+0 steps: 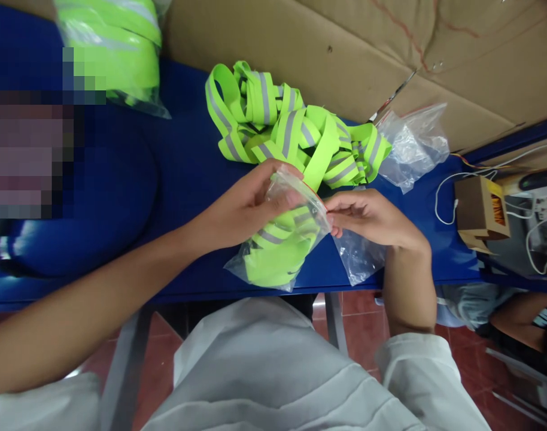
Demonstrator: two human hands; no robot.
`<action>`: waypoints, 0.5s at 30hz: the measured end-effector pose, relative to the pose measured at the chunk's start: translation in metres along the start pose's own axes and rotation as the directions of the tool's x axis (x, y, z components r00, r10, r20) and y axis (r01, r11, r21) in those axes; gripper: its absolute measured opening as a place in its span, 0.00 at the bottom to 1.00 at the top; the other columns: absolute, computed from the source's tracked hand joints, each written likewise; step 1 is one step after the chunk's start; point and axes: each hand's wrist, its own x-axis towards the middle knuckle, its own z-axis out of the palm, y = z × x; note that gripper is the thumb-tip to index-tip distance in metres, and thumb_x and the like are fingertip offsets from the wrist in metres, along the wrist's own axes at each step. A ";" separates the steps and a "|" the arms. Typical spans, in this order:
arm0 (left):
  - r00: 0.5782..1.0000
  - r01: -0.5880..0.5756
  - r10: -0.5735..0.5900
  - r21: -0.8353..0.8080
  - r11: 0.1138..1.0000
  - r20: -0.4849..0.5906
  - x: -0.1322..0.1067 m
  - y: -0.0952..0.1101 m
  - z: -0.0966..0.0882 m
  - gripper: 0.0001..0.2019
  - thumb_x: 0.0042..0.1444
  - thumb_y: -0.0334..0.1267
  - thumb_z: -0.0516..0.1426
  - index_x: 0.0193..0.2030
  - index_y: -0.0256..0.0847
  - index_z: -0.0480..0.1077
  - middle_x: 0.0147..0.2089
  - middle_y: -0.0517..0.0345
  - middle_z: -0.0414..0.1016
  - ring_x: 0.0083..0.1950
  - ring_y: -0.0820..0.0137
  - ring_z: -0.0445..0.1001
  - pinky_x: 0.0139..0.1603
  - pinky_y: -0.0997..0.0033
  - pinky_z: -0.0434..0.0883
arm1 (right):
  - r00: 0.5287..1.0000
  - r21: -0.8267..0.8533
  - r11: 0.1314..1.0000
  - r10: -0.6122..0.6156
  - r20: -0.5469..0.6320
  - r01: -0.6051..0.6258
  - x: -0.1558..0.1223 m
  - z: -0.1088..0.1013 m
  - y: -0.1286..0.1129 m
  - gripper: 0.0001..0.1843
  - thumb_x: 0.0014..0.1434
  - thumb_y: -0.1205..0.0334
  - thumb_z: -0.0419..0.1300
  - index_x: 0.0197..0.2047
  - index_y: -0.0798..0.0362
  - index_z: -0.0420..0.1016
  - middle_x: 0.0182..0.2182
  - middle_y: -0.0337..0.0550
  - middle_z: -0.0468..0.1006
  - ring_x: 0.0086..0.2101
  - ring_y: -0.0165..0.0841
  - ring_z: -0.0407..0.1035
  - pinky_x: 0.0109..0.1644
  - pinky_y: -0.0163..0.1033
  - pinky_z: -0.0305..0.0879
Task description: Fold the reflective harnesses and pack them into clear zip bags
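Observation:
A clear zip bag with a red line along its mouth holds a folded neon-yellow reflective strap. My left hand is closed on the bag's upper left, its thumb lying over the plastic. At the other end of the mouth, my right hand pinches the bag's corner between thumb and fingers. Just beyond both hands lies a tangled heap of neon-yellow straps with grey stripes. Another clear bag lies flat on the blue table beneath my right hand.
More clear bags lie to the right of the heap. A large bag of neon straps stands at the back left. Cardboard lines the table's far side. A small carton and white cables sit at right, with another person's arm below them.

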 end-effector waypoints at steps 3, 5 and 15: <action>0.993 0.080 -0.082 0.026 0.996 0.088 -0.001 0.000 -0.002 0.24 0.61 0.57 0.66 0.55 0.40 0.79 0.48 0.55 0.85 0.46 0.65 0.82 0.44 0.73 0.76 | 0.996 -0.045 0.999 -0.014 0.083 0.017 -0.004 -0.012 -0.002 0.10 0.66 0.56 0.70 0.45 0.54 0.82 0.36 0.41 0.83 0.33 0.27 0.76 0.38 0.33 0.76; 0.987 0.122 -0.129 0.073 0.990 0.096 -0.002 0.001 -0.003 0.23 0.62 0.57 0.65 0.53 0.41 0.81 0.48 0.55 0.86 0.46 0.64 0.82 0.43 0.73 0.77 | 0.992 -0.085 0.996 -0.015 0.125 0.026 -0.006 -0.017 -0.002 0.09 0.66 0.59 0.68 0.47 0.54 0.82 0.36 0.41 0.83 0.33 0.27 0.76 0.38 0.32 0.76; 0.975 0.187 -0.185 -0.006 0.982 0.123 0.000 0.003 -0.008 0.15 0.62 0.51 0.66 0.44 0.42 0.85 0.43 0.55 0.87 0.44 0.64 0.85 0.44 0.72 0.79 | 0.901 -0.319 0.870 -0.424 -0.094 0.376 0.002 -0.007 0.002 0.14 0.67 0.54 0.69 0.54 0.48 0.82 0.46 0.44 0.81 0.42 0.32 0.75 0.46 0.38 0.75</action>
